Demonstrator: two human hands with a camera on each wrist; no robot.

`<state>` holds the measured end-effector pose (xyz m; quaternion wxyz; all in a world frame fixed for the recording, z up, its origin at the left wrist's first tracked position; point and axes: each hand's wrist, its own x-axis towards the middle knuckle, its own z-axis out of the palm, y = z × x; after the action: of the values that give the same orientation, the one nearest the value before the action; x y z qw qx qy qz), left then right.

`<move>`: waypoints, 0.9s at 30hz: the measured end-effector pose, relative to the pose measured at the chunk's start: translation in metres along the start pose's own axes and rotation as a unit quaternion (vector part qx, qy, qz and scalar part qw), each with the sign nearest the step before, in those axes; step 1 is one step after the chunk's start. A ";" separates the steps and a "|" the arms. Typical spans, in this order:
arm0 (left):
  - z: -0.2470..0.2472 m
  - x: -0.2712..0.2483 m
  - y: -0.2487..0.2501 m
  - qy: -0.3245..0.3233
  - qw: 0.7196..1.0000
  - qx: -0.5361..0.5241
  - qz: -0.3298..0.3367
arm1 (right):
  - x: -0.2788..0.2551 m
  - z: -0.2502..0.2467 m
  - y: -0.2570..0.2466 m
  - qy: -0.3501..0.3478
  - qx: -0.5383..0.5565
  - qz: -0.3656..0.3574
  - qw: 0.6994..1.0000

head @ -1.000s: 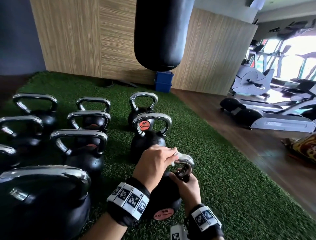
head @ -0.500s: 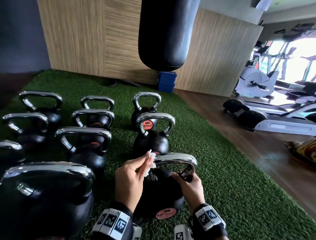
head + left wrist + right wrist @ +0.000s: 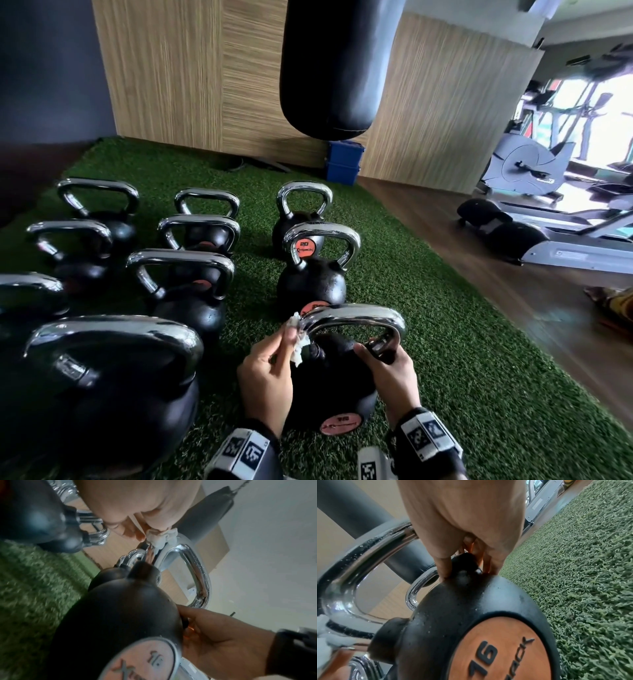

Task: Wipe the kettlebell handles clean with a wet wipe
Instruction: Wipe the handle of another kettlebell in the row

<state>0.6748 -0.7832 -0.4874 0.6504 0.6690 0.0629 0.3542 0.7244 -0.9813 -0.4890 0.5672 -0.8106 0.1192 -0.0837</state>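
Observation:
A black kettlebell (image 3: 329, 387) marked 16 (image 3: 485, 655) lies tilted toward me on green turf. Its chrome handle (image 3: 356, 317) carries water droplets (image 3: 373, 545). My left hand (image 3: 270, 370) pinches a crumpled white wet wipe (image 3: 297, 337) against the handle's left bend; the same wipe (image 3: 162, 537) shows between my fingertips in the left wrist view. My right hand (image 3: 390, 373) grips the right foot of the handle where it joins the body, thumb inside the loop (image 3: 444, 566). Behind it stands a 20-marked kettlebell (image 3: 313, 274).
Several more black kettlebells with chrome handles (image 3: 181, 270) stand in rows to the left on the turf (image 3: 462, 359). A black punching bag (image 3: 334, 65) hangs ahead, a blue box (image 3: 344, 162) beneath it. Wooden floor (image 3: 513, 291) and cardio machines (image 3: 527, 168) lie to the right.
My left hand slid the wipe from the handle's top right part down to its left bend and stays there. The right hand kept its grip on the right foot.

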 end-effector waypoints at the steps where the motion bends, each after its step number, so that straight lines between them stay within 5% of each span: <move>1: 0.001 -0.003 -0.002 0.006 1.000 -0.013 -0.012 | 0.000 0.000 0.000 -0.001 -0.002 0.000 1.000; 14: -0.006 -0.023 -0.023 -0.057 0.998 0.022 0.012 | -0.007 -0.019 0.000 -0.065 0.047 -0.008 0.997; 20: 0.015 0.013 -0.020 -0.057 0.986 0.156 0.028 | -0.030 -0.061 0.001 -0.123 -0.050 -0.051 0.990; 27: 0.060 0.063 -0.018 -0.198 0.956 0.218 0.014 | -0.050 -0.064 -0.007 -0.158 -0.219 -0.182 0.946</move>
<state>0.7617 -0.7960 -0.4733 0.4836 0.8518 -0.0009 0.2014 0.6601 -1.0223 -0.4602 0.3624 -0.9256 -0.1060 -0.0281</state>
